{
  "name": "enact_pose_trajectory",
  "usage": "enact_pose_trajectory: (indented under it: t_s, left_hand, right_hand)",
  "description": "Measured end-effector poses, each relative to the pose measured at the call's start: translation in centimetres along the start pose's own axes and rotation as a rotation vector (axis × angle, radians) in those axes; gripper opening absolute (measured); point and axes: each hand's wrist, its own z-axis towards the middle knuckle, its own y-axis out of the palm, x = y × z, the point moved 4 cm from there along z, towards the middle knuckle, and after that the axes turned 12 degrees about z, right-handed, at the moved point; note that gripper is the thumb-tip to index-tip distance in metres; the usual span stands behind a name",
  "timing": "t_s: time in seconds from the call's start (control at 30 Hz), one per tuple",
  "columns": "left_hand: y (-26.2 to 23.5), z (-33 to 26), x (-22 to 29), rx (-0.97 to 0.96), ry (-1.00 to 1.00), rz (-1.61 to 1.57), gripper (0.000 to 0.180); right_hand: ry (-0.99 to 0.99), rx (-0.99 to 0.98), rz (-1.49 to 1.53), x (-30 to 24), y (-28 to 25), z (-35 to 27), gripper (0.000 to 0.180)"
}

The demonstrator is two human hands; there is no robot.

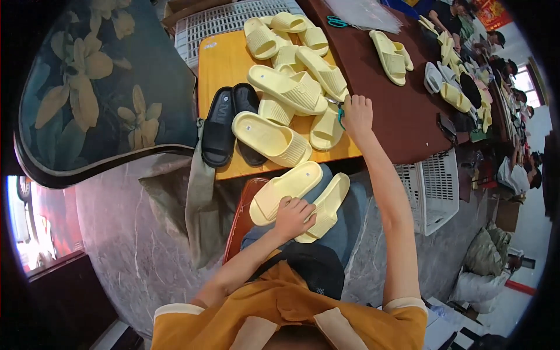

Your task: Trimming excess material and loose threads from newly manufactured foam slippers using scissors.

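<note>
Two pale yellow slide slippers lie across my lap, a left one and a right one. My left hand is closed between them, its fingers curled at their straps; which strap it grips is partly hidden. My right hand reaches out to the table edge and is closed around small scissors with teal handles. The scissors' metal blades point left, over the heap of yellow slippers on the orange-yellow table. A pair of black slide slippers stands left of the heap.
A brown-covered table adjoins on the right, with another yellow pair, teal scissors and plastic bags. White crates stand behind the table and below right. A floral-covered padded surface is at left. Other people sit far right.
</note>
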Motion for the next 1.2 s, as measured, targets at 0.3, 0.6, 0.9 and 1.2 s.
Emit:
enact_pose_trajectory:
  t_s: [0.3,0.6,0.9,1.2]
  left_hand:
    - [0.1,-0.8,-0.6,-0.007,-0.010,-0.014,0.016]
    - [0.1,-0.6,-0.4,0.025,0.006,-0.026,0.017]
    - [-0.2,-0.7,-0.5,0.014,-0.004,-0.006,0.015]
    - [0.2,-0.9,-0.4,0.019,-0.002,-0.030,0.015]
  right_hand:
    - [0.052,-0.190,0.540,-0.7,-1.3,-4.7,0.033]
    - [-0.195,-0.202,0.110,-7.7,-0.7,-4.1,0.049]
    - [-0.214,-0.280,-0.123,-10.4,0.3,-2.3,0.042]
    - [-0.291,-0.291,-0.176,-11.2,2.0,-2.3,0.013]
